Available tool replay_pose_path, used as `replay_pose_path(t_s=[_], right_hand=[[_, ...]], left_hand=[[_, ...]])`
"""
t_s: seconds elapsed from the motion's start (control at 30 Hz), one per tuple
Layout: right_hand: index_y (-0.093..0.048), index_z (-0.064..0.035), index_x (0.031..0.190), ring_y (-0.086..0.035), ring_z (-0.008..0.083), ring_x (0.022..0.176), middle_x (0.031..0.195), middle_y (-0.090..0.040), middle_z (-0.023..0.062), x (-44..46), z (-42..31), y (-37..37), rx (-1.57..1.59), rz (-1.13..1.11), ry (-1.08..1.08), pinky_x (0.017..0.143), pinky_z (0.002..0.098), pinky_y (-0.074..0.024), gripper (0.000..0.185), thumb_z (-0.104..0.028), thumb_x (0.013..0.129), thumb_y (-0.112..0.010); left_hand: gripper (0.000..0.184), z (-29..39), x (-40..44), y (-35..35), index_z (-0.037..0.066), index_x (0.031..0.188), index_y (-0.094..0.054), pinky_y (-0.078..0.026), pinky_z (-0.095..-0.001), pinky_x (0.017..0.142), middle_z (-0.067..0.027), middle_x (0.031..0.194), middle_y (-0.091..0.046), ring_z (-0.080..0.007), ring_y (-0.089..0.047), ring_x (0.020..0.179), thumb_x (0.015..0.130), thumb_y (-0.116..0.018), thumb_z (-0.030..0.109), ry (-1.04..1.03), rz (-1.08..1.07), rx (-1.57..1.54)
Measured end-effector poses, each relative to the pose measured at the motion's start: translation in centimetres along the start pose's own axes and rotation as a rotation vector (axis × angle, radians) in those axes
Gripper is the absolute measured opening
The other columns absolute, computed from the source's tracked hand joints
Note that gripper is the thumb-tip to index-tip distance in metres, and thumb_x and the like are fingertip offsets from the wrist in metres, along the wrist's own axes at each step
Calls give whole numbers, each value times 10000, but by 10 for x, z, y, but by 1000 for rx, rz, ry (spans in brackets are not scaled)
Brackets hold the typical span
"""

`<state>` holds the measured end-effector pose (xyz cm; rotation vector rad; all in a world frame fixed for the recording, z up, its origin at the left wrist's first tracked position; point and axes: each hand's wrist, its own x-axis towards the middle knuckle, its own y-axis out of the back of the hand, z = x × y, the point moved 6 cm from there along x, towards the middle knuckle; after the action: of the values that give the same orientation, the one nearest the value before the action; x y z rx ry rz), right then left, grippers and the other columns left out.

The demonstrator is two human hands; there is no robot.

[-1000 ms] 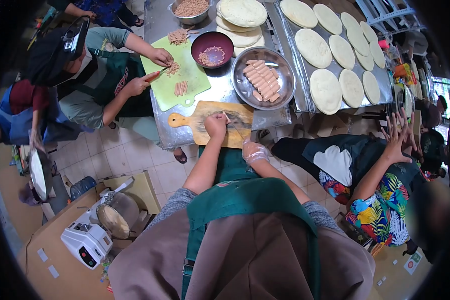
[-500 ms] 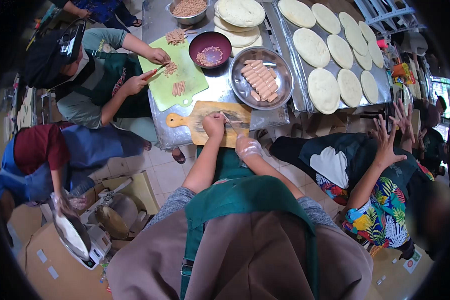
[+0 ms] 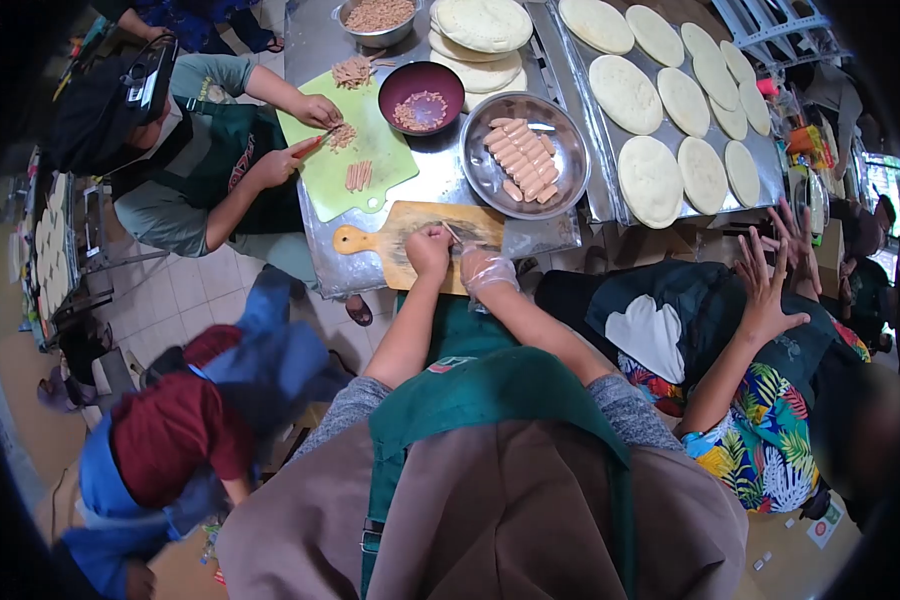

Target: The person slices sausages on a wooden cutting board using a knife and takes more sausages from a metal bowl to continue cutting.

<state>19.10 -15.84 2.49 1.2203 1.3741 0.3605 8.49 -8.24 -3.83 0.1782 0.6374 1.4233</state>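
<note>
My left hand [image 3: 428,251] is closed on a small sausage piece at its fingertips, over the wooden cutting board [image 3: 402,270]. Close beside it on the right, my right hand [image 3: 486,271], in a clear plastic glove, is closed round a knife; only a thin bit of the blade shows between the hands. Beyond the board, a steel bowl [image 3: 476,185] holds several sausages [image 3: 522,158]. Left of that bowl is a dark red bowl [image 3: 398,82] with chopped bits in it.
A co-worker [image 3: 235,150] cuts sausage on a green board [image 3: 395,170]. Round flatbreads [image 3: 652,180] lie on trays at right, others [image 3: 482,25] are stacked at the back. A person in red and blue [image 3: 175,435] is behind left; another with raised hands [image 3: 760,300] is at right.
My right hand has moved left and up over the board, closer to my left hand. The person in red and blue has moved right and bent low. The pan that person carried is out of sight.
</note>
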Motion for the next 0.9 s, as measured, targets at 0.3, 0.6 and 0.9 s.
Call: replay_pose_path(t_s=[0.3, 0.6, 0.9], right_hand=[[-622, -21, 1095, -688, 369, 950, 1009, -689, 237, -46, 38, -16, 30, -225, -68, 810, 477, -545, 274, -178, 922, -477], [-640, 31, 1072, -612, 424, 1057, 1118, -632, 275, -49, 96, -29, 333, -354, 17, 905, 491, -476, 338, -193, 918, -438], [-628, 17, 1014, -626, 416, 930, 1016, -650, 265, -1, 77, -25, 478, -349, 136, 838, 479, -475, 386, -288, 957, -398]], left_hand=[[116, 10, -2, 4, 25, 738, -726, -521, -322, 590, -107, 643, -688, -206, -670, 576, 748, -728, 140, 20, -11, 122], [180, 52, -13, -4, 75, 850, -745, -523, -382, 681, -83, 821, -715, -256, -685, 756, 771, -758, 237, -324, -128, 419], [273, 76, -28, -9, 66, 888, -743, -517, -399, 669, -138, 857, -706, -292, -677, 740, 745, -798, 292, -414, -357, 517]])
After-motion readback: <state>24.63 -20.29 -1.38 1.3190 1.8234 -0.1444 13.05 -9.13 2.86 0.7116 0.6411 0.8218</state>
